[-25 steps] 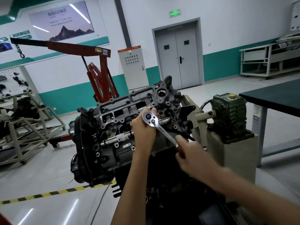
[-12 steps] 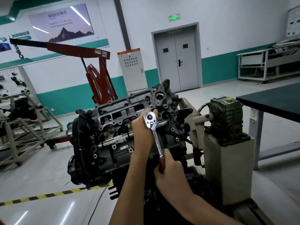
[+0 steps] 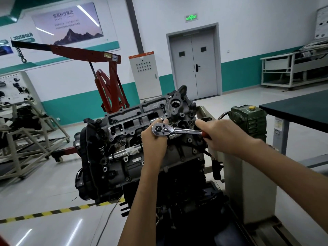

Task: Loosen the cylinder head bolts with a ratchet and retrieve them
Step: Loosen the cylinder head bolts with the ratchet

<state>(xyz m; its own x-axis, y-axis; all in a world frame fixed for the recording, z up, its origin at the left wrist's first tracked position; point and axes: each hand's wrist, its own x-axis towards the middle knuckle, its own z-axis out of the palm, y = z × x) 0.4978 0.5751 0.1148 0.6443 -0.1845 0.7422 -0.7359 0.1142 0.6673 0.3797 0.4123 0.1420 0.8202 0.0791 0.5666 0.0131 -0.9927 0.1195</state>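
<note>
A chrome ratchet (image 3: 174, 130) with a red grip lies horizontal across the grey cylinder head (image 3: 134, 121) of an engine on a stand. Its round head sits over a bolt that my hand hides. My left hand (image 3: 154, 141) wraps around the ratchet's head and the socket below it, pressing it to the cylinder head. My right hand (image 3: 218, 134) grips the red handle at the right end. No loose bolts are visible.
A green gearbox (image 3: 248, 119) on a beige pedestal stands right of the engine. A dark table (image 3: 300, 107) is at the far right, a red engine hoist (image 3: 106, 82) behind, a metal frame stand (image 3: 23, 137) at the left. Yellow-black tape (image 3: 53, 212) crosses the floor.
The ratchet handle has swung from pointing down up to horizontal on the right, with my right hand on it. My left hand stayed on the ratchet head.
</note>
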